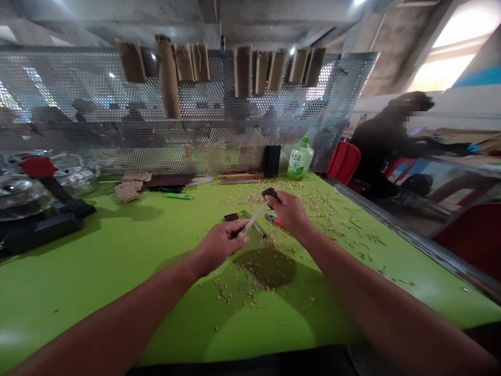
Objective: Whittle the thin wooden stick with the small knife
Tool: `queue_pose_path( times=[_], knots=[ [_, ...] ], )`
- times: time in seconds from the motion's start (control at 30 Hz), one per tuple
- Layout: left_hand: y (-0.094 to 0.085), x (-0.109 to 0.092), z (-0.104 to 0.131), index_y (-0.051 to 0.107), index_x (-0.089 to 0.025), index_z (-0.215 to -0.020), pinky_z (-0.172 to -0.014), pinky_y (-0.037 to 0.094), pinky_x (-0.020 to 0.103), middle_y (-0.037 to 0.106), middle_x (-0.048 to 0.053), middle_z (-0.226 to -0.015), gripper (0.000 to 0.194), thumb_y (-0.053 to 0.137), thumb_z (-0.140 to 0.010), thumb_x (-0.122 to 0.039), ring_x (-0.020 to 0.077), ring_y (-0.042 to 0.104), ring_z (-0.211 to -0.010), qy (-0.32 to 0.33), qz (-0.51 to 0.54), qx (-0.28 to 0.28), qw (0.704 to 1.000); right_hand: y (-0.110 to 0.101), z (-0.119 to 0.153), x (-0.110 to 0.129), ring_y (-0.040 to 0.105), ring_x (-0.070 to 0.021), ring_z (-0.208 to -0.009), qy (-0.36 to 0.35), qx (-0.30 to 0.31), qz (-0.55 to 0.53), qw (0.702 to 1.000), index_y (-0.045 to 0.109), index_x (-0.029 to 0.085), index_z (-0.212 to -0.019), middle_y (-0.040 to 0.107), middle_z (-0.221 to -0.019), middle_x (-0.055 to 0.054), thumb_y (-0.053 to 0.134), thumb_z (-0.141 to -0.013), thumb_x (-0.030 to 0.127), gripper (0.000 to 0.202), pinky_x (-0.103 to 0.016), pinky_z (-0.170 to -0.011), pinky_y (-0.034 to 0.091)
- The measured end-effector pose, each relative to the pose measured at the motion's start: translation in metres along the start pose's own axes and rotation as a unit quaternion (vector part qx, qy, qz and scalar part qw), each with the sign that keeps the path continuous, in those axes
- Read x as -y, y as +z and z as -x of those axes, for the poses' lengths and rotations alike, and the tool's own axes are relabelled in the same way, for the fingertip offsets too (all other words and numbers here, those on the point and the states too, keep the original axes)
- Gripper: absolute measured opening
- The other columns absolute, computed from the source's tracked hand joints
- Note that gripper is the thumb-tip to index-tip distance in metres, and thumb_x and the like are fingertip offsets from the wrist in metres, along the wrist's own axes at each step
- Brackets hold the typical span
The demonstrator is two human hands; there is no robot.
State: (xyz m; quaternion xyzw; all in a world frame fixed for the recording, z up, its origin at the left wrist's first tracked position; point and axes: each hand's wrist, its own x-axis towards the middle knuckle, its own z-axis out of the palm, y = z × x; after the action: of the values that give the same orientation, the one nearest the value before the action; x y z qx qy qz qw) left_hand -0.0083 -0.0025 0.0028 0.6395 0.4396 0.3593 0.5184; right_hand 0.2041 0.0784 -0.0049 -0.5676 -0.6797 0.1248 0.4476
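Head view: the left hand [219, 244] is closed around the near end of a thin pale wooden stick [253, 217], which slants up and away toward the right hand [290, 213]. The right hand is closed on a small dark block [270, 194], held against the far end of the stick. Both hands hover just above the green table [97, 261], near its middle.

Wood shavings [254, 269] lie scattered on the table under and beyond the hands, thickest in a patch just below the left hand. A small dark piece [231, 216] lies on the table just beside the left hand, and a red-handled tool [274, 220] lies under the right hand, partly hidden.

Farther back, a green bottle [300, 160] stands by a perforated metal screen [78, 104], with a dark upright case [272, 161] just beside it. Flat wooden strips [238, 177] lie along the foot of the screen, and a green pen [178, 196] lies to their left. Brown slats [242, 70] hang along the top of the screen. A black stand with a red top [43, 209] sits at the table's left edge. To the right, past the table's metal rim, another person [385, 141] bends over a neighbouring bench beside a red chair [344, 162].
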Motion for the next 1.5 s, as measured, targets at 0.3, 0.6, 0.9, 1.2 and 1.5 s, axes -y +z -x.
queue_pose_path(
  times=[0.3,0.6,0.9,1.2,1.5],
  knots=[
    [-0.007,0.0,0.0,0.061,-0.019,-0.127,-0.051,0.031,0.022,0.055,0.0,-0.082,0.046,0.064,-0.082,-0.027,0.0049,0.043,-0.054,0.035,0.224,0.063,0.972,0.001,0.012,0.013,0.038,-0.008,-0.044,0.087,0.072,-0.402,0.908,0.051,0.021,-0.077,0.043,-0.057,0.007,0.063,-0.075,0.054,0.035,-0.023,-0.043,0.03],
    [-0.007,0.001,-0.002,0.059,-0.016,-0.127,-0.053,0.038,0.021,0.061,0.003,-0.08,0.042,0.059,-0.086,-0.025,0.0073,0.051,-0.058,0.041,0.236,0.045,0.97,-0.002,0.021,0.026,0.058,-0.0168,-0.079,0.066,0.122,-0.487,0.862,0.062,0.023,-0.093,0.062,-0.085,-0.003,0.065,-0.074,0.05,0.032,-0.034,-0.075,0.05],
    [-0.007,0.003,-0.001,0.06,-0.016,-0.114,-0.04,0.032,0.019,0.047,-0.006,-0.051,0.043,0.054,-0.087,-0.049,0.0077,0.043,-0.042,-0.04,0.069,0.085,0.993,-0.002,0.032,0.038,0.056,-0.0139,-0.064,0.063,0.182,-0.52,0.832,0.068,0.02,-0.089,0.06,-0.068,0.0,0.072,-0.072,0.049,0.034,-0.029,-0.062,0.049],
    [-0.005,0.006,-0.002,0.06,-0.016,-0.093,-0.038,0.031,0.018,0.048,-0.005,-0.063,0.031,0.058,-0.085,-0.045,0.0036,0.038,-0.041,-0.008,0.139,0.041,0.989,-0.002,0.031,0.036,0.056,-0.0121,-0.061,0.075,0.185,-0.545,0.814,0.066,0.02,-0.084,0.065,-0.084,-0.003,0.072,-0.072,0.048,0.03,-0.027,-0.057,0.049],
    [-0.011,0.002,-0.008,0.059,-0.017,-0.085,-0.065,0.048,0.024,0.057,-0.002,-0.064,0.024,0.053,-0.09,-0.039,0.0095,0.057,-0.062,0.094,0.243,-0.058,0.964,0.007,0.037,0.034,0.056,-0.0118,-0.068,0.105,0.283,-0.494,0.815,0.071,0.018,-0.09,0.063,-0.077,-0.002,0.075,-0.073,0.041,0.03,-0.026,-0.065,0.047]
  ],
)
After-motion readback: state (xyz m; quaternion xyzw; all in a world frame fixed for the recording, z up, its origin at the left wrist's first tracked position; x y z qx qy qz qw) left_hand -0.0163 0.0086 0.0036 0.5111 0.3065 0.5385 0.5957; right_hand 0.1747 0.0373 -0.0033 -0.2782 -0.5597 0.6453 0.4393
